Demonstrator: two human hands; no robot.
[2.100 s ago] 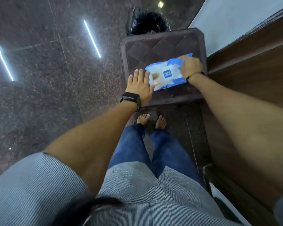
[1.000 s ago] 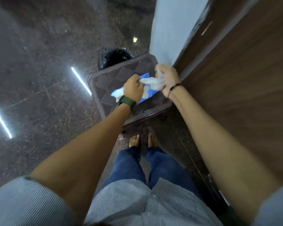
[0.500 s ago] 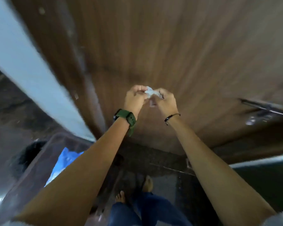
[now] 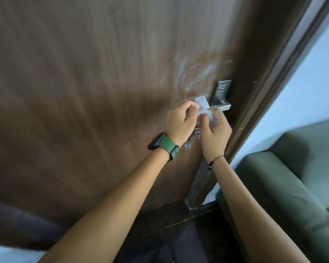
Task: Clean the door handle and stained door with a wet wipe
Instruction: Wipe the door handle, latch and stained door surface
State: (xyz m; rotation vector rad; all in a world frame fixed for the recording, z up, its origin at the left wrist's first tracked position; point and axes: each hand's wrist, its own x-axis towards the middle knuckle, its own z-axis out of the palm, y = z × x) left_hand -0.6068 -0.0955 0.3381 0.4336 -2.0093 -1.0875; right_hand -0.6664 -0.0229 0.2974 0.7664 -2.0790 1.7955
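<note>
door handle [image 4: 221, 103] lever partly behind wet wipe [image 4: 204, 107], door [image 4: 84, 82] motion-blurred

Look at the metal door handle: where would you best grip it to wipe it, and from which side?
Probably grip the horizontal lever of the door handle, wrapping the wipe around it from the free end on the left, where both hands already are. It is a straight bar fixed at its right end to the upright plate.

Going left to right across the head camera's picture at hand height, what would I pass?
Brown door → green watch → left hand → wet wipe → right hand → door frame → pale wall.
</note>
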